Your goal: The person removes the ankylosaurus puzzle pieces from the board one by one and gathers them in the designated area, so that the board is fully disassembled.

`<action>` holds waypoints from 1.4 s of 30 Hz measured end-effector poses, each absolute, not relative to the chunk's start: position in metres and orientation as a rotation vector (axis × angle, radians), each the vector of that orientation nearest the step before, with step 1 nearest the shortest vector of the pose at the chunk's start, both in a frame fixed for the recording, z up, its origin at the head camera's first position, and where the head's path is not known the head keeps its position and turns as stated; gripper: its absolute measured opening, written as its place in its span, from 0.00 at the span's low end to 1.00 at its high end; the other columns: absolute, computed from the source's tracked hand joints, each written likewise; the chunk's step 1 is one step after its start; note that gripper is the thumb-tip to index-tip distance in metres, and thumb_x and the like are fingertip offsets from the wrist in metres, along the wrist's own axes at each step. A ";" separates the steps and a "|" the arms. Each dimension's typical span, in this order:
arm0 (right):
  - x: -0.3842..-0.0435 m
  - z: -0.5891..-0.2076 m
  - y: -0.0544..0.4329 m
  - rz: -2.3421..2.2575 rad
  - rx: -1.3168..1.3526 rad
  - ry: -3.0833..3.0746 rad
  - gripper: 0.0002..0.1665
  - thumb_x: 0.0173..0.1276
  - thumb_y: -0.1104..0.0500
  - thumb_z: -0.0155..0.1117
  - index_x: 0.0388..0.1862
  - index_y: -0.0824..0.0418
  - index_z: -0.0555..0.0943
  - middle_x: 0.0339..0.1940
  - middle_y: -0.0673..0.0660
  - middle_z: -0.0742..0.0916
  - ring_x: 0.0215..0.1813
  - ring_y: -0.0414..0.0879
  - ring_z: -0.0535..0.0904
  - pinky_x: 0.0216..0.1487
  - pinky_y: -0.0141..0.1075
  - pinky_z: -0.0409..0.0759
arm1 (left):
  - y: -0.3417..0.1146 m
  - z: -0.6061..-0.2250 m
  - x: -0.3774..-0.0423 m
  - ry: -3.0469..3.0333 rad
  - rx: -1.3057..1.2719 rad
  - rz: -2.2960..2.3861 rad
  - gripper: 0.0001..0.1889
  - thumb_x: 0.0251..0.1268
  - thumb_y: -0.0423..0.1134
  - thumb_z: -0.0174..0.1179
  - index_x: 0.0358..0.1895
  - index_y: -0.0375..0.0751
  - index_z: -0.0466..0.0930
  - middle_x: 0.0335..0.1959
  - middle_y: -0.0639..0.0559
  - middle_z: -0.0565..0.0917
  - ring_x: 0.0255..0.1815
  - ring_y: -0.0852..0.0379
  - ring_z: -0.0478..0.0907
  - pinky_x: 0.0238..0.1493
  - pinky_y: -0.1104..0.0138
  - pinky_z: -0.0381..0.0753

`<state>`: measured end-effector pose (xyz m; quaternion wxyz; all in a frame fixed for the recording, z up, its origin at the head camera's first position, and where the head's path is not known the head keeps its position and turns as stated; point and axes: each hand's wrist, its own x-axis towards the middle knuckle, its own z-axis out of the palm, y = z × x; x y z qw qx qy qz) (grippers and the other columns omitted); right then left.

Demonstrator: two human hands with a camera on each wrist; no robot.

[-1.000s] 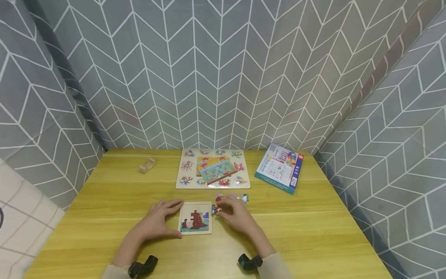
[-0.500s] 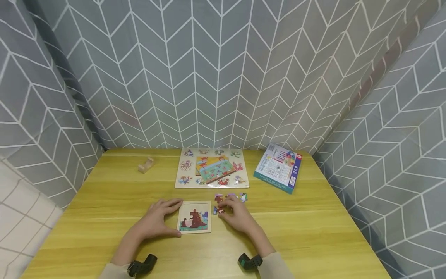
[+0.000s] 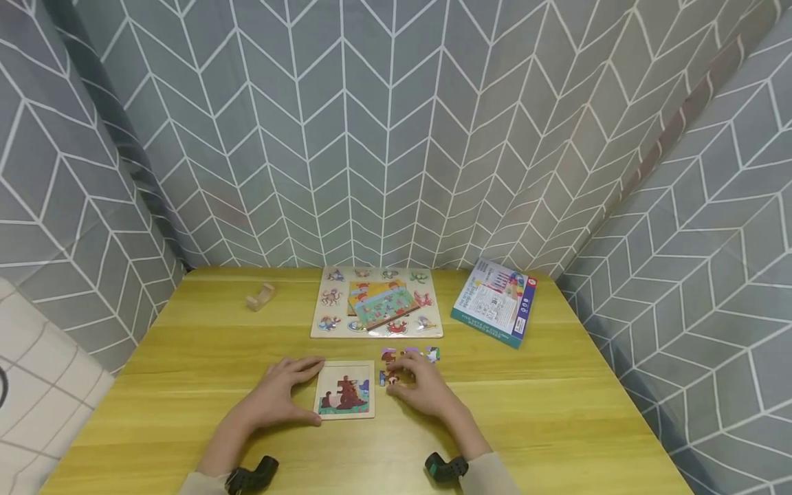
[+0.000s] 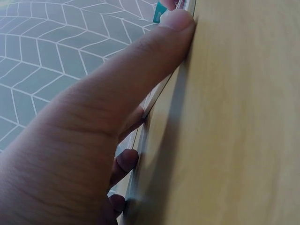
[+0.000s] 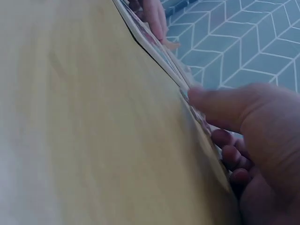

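A square wooden puzzle tray [image 3: 355, 364] lies flat, its lower part filled with brown, blue and green jigsaw pieces. My left hand [image 3: 278, 393] holds its left side, thumb at the near corner and a finger at the far one. My right hand [image 3: 427, 388], thumb and forefinger bent, pinches a small jigsaw piece [image 3: 383, 378] just right of the tray; the fingers partly cover it. In the right wrist view, the thumb [image 5: 220, 105] lies at the pieces' edge. More loose pieces [image 3: 432, 354] lie behind the right hand, partly hidden.
Behind the tray is a pegboard puzzle [image 3: 328, 313] with animal pictures, bearing two small picture boards [image 3: 386, 308]. A teal-edged box [image 3: 495, 302] lies at back right. A small light-wood holder [image 3: 261, 297] stands at back left. Patterned curtains [image 3: 371, 137] close off the table's back.
My right hand has shifted slightly right with the jigsaw piece, widening the gap from the tray. My left hand keeps its place on the tray. The head view has tilted a little.
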<state>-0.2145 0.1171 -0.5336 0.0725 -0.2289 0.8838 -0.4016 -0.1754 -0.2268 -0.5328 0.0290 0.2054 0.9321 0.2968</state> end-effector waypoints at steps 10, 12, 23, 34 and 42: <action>-0.221 -0.518 0.114 -1.284 -0.776 2.682 0.18 0.71 0.53 0.76 0.58 0.57 0.88 0.49 0.48 0.87 0.48 0.43 0.78 0.50 0.36 0.80 | -0.226 -0.532 -0.176 2.876 0.629 0.901 0.59 0.41 0.71 0.80 0.78 0.44 0.73 0.80 0.48 0.71 0.73 0.33 0.67 0.70 0.30 0.59; -0.220 -0.510 0.107 -1.278 -0.798 2.695 0.18 0.71 0.55 0.76 0.57 0.57 0.88 0.51 0.50 0.88 0.49 0.44 0.80 0.51 0.37 0.80 | -0.226 -0.532 -0.175 2.872 0.622 0.904 0.60 0.41 0.72 0.80 0.78 0.44 0.73 0.80 0.47 0.71 0.72 0.35 0.68 0.70 0.31 0.60; -0.207 -0.505 0.052 -1.038 -1.009 2.632 0.19 0.74 0.54 0.74 0.60 0.58 0.88 0.53 0.51 0.86 0.47 0.39 0.80 0.48 0.29 0.80 | -0.226 -0.539 -0.176 2.896 0.618 0.877 0.60 0.39 0.77 0.77 0.78 0.47 0.74 0.80 0.51 0.72 0.67 0.45 0.70 0.66 0.41 0.65; -0.196 -0.518 0.043 -0.837 -0.998 2.671 0.19 0.76 0.53 0.71 0.62 0.54 0.87 0.54 0.48 0.84 0.55 0.38 0.77 0.58 0.34 0.80 | -0.225 -0.536 -0.175 2.895 0.626 0.892 0.59 0.40 0.75 0.78 0.77 0.46 0.74 0.79 0.51 0.72 0.67 0.45 0.70 0.65 0.41 0.65; -0.194 -0.524 0.044 -0.862 -1.026 2.683 0.15 0.76 0.54 0.70 0.59 0.54 0.88 0.54 0.47 0.83 0.56 0.38 0.78 0.60 0.35 0.81 | -0.226 -0.538 -0.176 2.901 0.630 0.883 0.60 0.40 0.77 0.76 0.78 0.46 0.74 0.79 0.51 0.72 0.66 0.46 0.70 0.65 0.42 0.66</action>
